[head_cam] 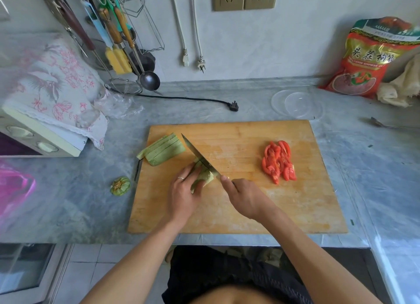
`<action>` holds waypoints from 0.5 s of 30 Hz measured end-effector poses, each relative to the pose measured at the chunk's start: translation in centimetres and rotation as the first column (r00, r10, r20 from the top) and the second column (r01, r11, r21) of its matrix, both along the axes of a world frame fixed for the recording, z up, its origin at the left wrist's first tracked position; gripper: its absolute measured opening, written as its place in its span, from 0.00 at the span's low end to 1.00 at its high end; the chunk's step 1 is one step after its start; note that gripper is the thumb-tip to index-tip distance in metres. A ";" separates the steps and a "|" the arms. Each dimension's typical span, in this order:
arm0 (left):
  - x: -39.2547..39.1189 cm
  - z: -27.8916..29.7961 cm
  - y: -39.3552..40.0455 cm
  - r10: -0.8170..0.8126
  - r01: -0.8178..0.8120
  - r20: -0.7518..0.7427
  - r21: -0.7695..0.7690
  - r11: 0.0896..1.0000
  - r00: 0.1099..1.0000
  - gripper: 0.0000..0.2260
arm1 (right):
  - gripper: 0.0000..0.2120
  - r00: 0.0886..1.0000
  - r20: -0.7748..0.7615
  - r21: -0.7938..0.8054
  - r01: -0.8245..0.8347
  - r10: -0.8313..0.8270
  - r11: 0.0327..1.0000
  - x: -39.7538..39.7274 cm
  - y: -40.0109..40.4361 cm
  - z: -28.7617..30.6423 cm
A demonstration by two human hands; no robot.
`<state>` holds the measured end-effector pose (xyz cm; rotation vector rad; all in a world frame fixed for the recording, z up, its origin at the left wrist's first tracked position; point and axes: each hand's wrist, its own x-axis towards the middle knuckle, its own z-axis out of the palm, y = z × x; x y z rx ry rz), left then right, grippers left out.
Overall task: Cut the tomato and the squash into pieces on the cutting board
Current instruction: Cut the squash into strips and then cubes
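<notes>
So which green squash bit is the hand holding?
The left hand holds the squash piece under the knife. The other squash slices lie untouched near the board's far left edge.

Readable text: found on one item only, the red and gold bag leaning against the wall at the far right of the table, beyond the cutting board.

- Gold band across the bag, large dark Chinese characters: "头茬枸杞"; last character partly cut off by a fold.
- Just under that band, one small line of pale Latin capitals; "CHINESE" roughly legible, remainder too blurred.
- Green strip along the bag's top: small white print, illegible.

No other legible writing, numbers or signs noted.
</notes>
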<state>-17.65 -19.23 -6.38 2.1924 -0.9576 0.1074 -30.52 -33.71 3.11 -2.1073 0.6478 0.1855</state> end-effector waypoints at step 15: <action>0.9 0.6 0.2 -0.023 0.015 0.049 0.156 0.988 0.999 0.18 | 0.21 0.999 -0.025 -0.047 -0.048 0.047 0.998 -0.5 1.4 2.4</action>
